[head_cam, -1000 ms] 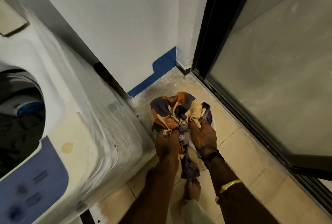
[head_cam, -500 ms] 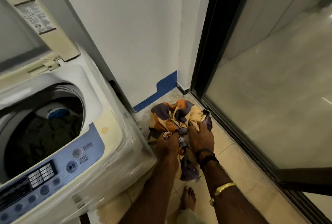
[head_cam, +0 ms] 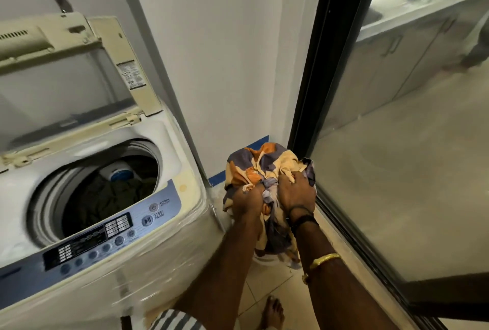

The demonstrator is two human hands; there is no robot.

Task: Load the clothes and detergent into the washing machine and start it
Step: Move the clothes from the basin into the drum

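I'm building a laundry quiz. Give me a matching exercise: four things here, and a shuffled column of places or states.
Things: 1 washer lid; 2 patterned bundle; 3 dark clothes; 4 gold bangle.
States: A gripped by left hand and right hand; B inside the drum; C raised open; D on the right arm.
Pairs: 1-C; 2-A; 3-B; 4-D.

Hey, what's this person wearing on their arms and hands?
Both forearms are bare, with no sleeves showing. Just above the right hand, black bands circle the wrist, with a gold bangle farther up that arm. The left hand and wrist wear nothing.
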